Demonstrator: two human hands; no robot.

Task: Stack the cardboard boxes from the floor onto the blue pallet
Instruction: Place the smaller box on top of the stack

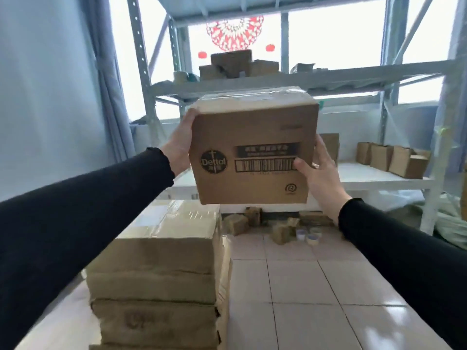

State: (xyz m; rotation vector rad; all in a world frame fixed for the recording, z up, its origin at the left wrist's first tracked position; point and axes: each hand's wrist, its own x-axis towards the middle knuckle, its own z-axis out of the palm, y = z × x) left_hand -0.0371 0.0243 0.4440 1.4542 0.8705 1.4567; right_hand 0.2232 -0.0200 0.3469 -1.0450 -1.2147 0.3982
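Observation:
I hold a brown cardboard box [252, 152] with a Dettol logo and a barcode up in the air at chest height. My left hand [180, 144] presses flat on its left side and my right hand [319, 170] grips its right side, thumb on the front face. Below and to the left stands a tall stack of taped cardboard boxes [161, 269]; the held box hangs above and slightly right of its top. The blue pallet is hidden from view.
A grey metal shelving rack [298, 79] stands ahead with boxes on its shelves, and small open cartons [394, 159] on the lower right shelf. Small boxes and tape rolls [307, 236] lie on the pink tiled floor [316, 286] under it. A curtain hangs at left.

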